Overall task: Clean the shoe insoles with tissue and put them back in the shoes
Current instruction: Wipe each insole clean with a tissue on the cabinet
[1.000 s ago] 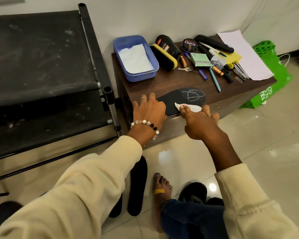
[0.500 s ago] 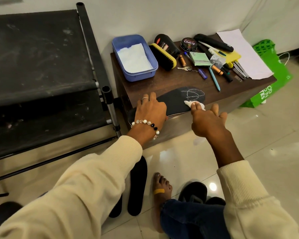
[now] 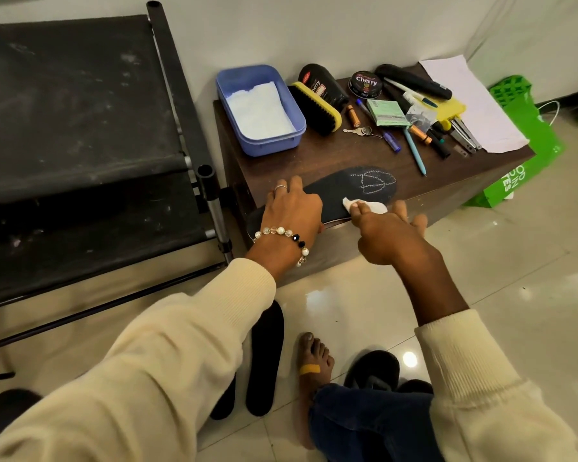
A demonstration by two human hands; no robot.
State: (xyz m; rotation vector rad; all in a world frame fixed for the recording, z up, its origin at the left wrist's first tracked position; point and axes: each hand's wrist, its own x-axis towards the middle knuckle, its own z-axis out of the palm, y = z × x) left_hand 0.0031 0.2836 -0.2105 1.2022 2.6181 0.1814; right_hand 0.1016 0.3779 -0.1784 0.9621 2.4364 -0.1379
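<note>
Against a white wall, a low brown wooden table is placed on a glossy tiled floor, with a black fabric rack standing just beside it on the left. A green bag is leaned at the right end of the table.

On the back left part of the table a blue plastic tub is set, and white tissue sheets are laid flat inside it. Just beside the tub a shoe brush with a yellow back, a black polish bottle and a round polish tin are seen. Pens, keys and a white paper sheet are spread further right.

A black insole with a chalk-like mark is laid along the front edge of the table, its heel end hanging over the corner. It is pressed down by the left hand, the fingers flat and together on it. A folded white tissue is pressed on the insole by the straight fingers of the right hand; whether the thumb is pinching it cannot be told.

On the floor, a second insole is lying near the bare foot, and a black shoe is seen just beside that foot.
</note>
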